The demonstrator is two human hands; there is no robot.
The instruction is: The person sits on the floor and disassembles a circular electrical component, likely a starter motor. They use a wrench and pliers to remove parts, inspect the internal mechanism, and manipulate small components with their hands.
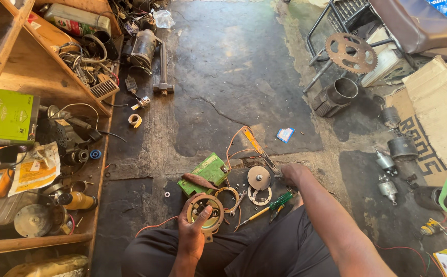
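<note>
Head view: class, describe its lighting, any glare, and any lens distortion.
Head view: daylight falls unevenly, with pale glare on the dark floor; the wooden shelf bows at the left edge, a wide-lens distortion; the left hand and right hand look sharp.

Round brass-coloured housing [204, 211] (held face-up)

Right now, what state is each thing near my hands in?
Left hand: gripping the round stator plate, held off the floor.
Right hand: down on the floor, grip unclear.
Green-handled screwdriver: lying loose.
Metal disc: lying flat.
Green box: on the floor.
</note>
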